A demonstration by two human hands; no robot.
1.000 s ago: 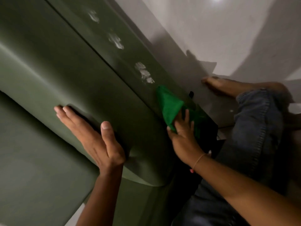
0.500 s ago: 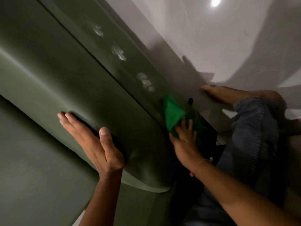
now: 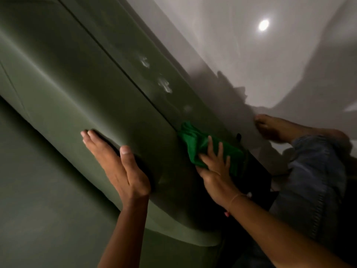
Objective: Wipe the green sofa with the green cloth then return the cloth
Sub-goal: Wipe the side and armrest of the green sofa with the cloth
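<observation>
The green sofa (image 3: 63, 78) fills the left of the head view, its rounded cushion edge running diagonally. My right hand (image 3: 216, 169) presses the bright green cloth (image 3: 193, 140) against the sofa's lower front panel, fingers spread over the bunched fabric. The cloth lies at the seam between cushion and panel, just below two whitish smudges (image 3: 164, 85) on the panel. My left hand (image 3: 116, 163) lies flat and open on the cushion edge, thumb up, holding nothing.
A pale glossy floor (image 3: 251, 55) with a lamp reflection stretches to the right. My bare foot (image 3: 280, 128) and jeans-clad leg (image 3: 316, 182) rest on it beside the sofa. A dark block (image 3: 257, 175) sits at the sofa's base under my right hand.
The right hand with the cloth has slid a little along the panel near the seam. The lowest white smudge has faded almost away. The left hand stays planted on the cushion.
</observation>
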